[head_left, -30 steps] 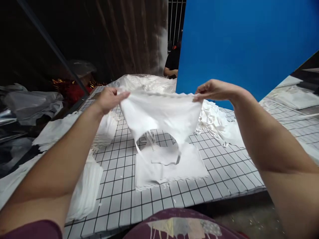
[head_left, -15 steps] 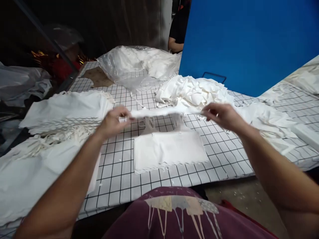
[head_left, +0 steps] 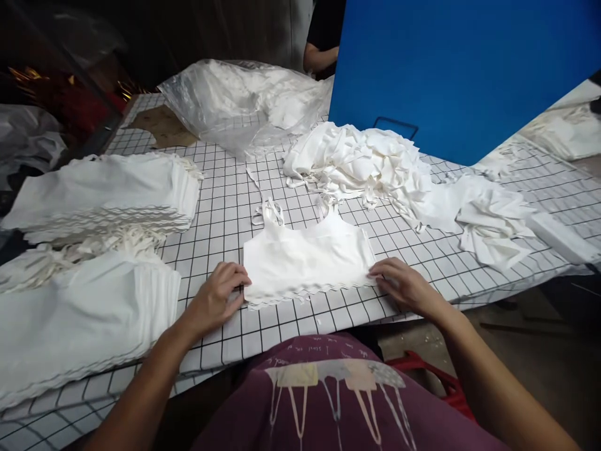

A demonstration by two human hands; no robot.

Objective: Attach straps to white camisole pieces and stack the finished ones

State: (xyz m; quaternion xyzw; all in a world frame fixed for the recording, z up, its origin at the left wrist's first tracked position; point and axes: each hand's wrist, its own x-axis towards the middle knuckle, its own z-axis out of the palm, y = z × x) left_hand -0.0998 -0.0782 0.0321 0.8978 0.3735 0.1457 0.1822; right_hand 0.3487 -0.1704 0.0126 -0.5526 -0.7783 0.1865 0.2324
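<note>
A white strappy crop top [head_left: 307,257] lies flat on the checked tablecloth, its straps pointing away from me and its wavy hem toward me. It rests on at least one like piece, whose edges show at the right side and hem. My left hand [head_left: 220,291] pinches the lower left corner. At the lower right corner, my right hand [head_left: 399,282] has the fabric edge between fingers and thumb. How many layers each pinch takes in cannot be made out.
Neat stacks of white tops [head_left: 107,188] lie to the left. A loose heap of white tops [head_left: 357,160] is beyond the middle, with more white pieces [head_left: 493,216] rightward. Behind are a clear plastic bag [head_left: 244,100], a blue board [head_left: 451,69] and another person's arm [head_left: 322,59].
Both hands have come down and toward me, laying the stretched top onto the piece on the table. The view has shifted slightly.
</note>
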